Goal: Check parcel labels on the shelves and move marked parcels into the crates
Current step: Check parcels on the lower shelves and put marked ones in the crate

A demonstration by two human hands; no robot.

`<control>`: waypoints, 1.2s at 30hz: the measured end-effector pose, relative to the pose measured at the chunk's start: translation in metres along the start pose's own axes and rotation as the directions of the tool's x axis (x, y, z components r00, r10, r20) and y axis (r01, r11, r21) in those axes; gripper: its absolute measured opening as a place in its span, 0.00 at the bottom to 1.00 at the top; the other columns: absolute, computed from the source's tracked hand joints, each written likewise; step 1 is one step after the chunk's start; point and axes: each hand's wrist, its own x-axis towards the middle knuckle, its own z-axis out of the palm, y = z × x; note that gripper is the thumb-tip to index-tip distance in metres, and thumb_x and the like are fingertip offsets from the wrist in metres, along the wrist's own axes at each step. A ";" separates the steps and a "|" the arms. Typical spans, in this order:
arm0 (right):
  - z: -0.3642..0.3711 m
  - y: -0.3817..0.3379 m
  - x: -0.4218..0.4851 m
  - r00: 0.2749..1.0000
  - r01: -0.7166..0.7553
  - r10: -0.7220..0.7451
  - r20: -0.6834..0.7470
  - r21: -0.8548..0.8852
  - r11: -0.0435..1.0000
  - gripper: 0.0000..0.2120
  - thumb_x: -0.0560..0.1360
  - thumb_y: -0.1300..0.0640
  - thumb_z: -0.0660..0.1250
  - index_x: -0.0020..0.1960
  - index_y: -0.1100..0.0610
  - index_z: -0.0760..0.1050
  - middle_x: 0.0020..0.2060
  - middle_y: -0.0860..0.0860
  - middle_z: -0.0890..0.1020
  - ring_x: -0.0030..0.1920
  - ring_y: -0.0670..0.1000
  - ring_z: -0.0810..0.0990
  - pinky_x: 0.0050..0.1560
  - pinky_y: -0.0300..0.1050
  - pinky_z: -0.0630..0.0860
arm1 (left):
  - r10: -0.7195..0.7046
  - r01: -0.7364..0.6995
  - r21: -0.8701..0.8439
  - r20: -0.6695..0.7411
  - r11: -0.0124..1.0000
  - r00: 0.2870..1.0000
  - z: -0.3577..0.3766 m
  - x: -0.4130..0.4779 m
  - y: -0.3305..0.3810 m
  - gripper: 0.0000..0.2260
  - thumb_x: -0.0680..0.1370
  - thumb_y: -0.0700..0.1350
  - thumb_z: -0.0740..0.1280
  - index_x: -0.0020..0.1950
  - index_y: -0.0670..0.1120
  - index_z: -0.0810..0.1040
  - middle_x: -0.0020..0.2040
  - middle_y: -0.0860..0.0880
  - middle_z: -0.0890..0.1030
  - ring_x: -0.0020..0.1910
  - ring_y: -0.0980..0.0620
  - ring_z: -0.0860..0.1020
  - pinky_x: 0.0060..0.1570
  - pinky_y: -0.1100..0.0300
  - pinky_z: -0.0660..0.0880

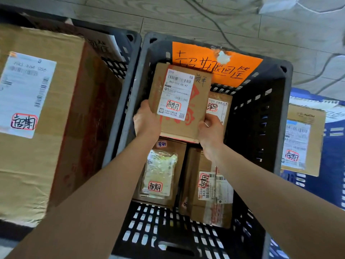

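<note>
Parcel (179, 103) | above black crate (261, 128) | left hand (146, 121) grips 7 o'clock edge | right hand (211, 128) grips 5 o'clock corner | gap along crate's 3 o'clock wall

The floor (186, 23) is pale grey wood-grain planks with thin dark seams. Dark cables (217, 27) trail across it at the top, and more curve down the right side. Something white and crumpled (276, 5) lies top right. The light is soft and even.

Both hands, left hand (146, 121), right hand (211, 130), gripping labelled parcel (179, 101) over black crate (278, 101)
</note>
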 end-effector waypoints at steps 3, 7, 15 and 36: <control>0.000 -0.002 0.001 1.000 -0.020 0.020 -0.003 -0.030 0.999 0.15 0.79 0.63 0.56 0.63 0.58 0.70 0.55 0.50 0.79 0.53 0.49 0.76 0.57 0.42 0.74 | 0.020 -0.021 0.030 0.023 0.999 1.000 0.007 -0.002 -0.002 0.19 0.78 0.36 0.60 0.69 0.41 0.65 0.67 0.41 0.71 0.65 0.40 0.72 0.59 0.48 0.71; -0.009 -0.019 -0.016 0.998 -0.061 0.062 0.025 -0.036 0.998 0.16 0.79 0.63 0.56 0.65 0.57 0.68 0.58 0.51 0.77 0.54 0.49 0.75 0.55 0.43 0.75 | 0.035 -0.035 -0.035 0.012 0.999 0.999 0.001 -0.024 0.005 0.22 0.77 0.31 0.59 0.70 0.40 0.63 0.71 0.43 0.65 0.66 0.42 0.69 0.62 0.50 0.72; -0.030 -0.081 -0.124 0.985 0.110 -0.089 0.148 -0.143 0.984 0.11 0.77 0.57 0.61 0.58 0.57 0.74 0.56 0.49 0.76 0.54 0.48 0.73 0.55 0.42 0.68 | 0.020 -0.019 -0.305 0.001 0.952 1.000 -0.088 -0.134 0.007 0.12 0.80 0.45 0.57 0.57 0.38 0.72 0.53 0.36 0.77 0.52 0.37 0.75 0.47 0.50 0.71; 0.077 0.004 -0.654 0.503 0.700 -0.253 0.827 -0.217 0.681 0.13 0.74 0.59 0.67 0.45 0.72 0.74 0.39 0.57 0.76 0.43 0.51 0.73 0.45 0.41 0.66 | -0.720 0.166 -0.831 -0.339 0.531 0.606 -0.382 -0.581 -0.354 0.15 0.79 0.43 0.58 0.32 0.50 0.63 0.38 0.45 0.68 0.38 0.51 0.64 0.39 0.57 0.60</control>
